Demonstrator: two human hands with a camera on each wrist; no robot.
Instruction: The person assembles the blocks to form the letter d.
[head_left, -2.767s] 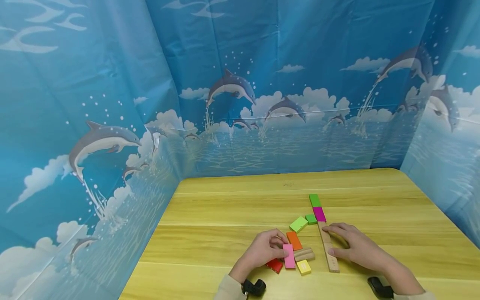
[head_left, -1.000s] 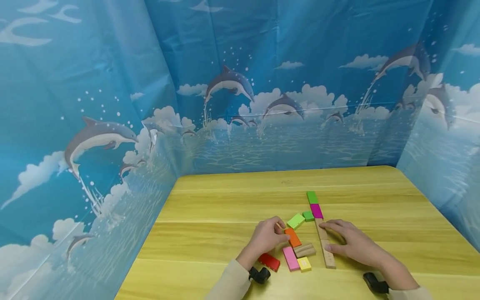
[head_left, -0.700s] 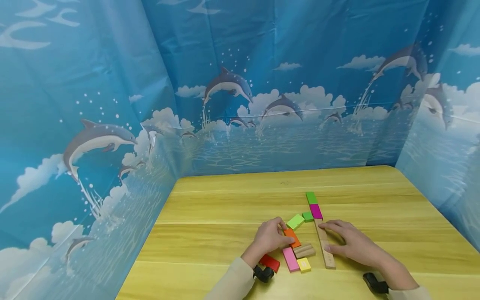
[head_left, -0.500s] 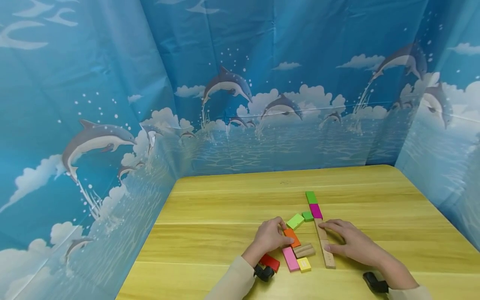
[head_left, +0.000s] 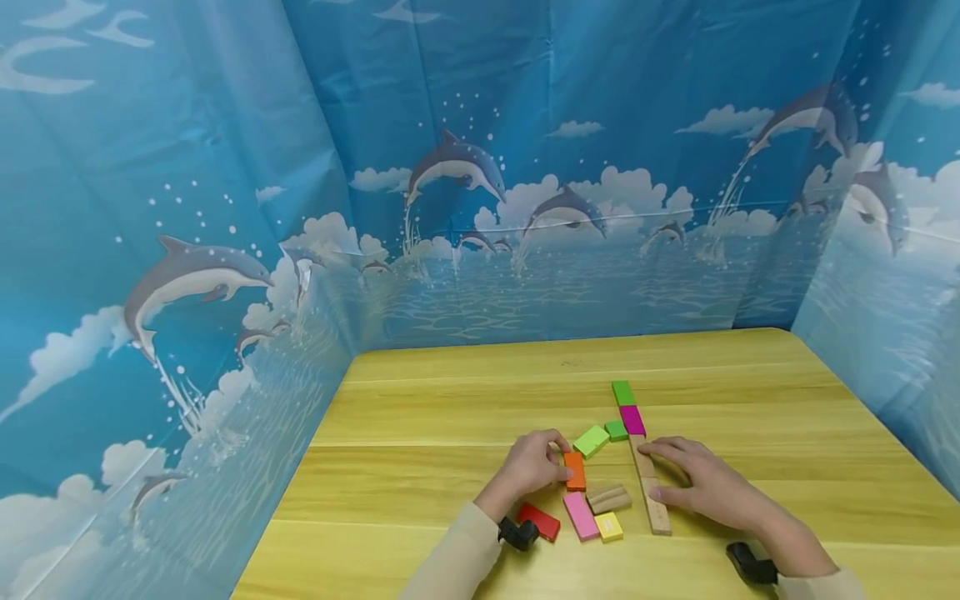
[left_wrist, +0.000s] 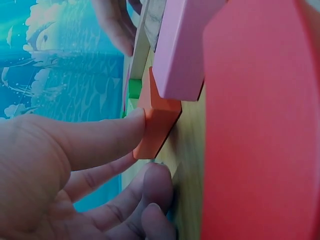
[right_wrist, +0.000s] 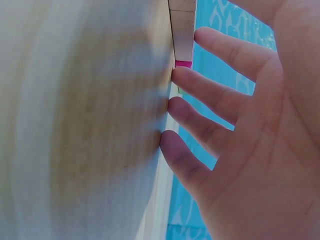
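Observation:
In the head view my left hand pinches an orange block, its thumb on top and a fingertip at the far end. The left wrist view shows the thumb pressing the same orange block, with other fingers curled beside it. Just nearer lies a pink block, and a red block is by the left wrist. My right hand, fingers loosely extended, touches a line of plain wooden blocks along its right side. In the right wrist view several fingertips reach down to the tabletop.
Beyond the wooden line continue a magenta block and a green block. A small green block and a lime block angle left. Wooden pieces and a yellow block lie between the hands. Blue dolphin curtains surround the table.
My left hand has gone from the pink block to the orange one. Over the last half second it has shifted the orange block left and turned it straighter. The right hand stays put.

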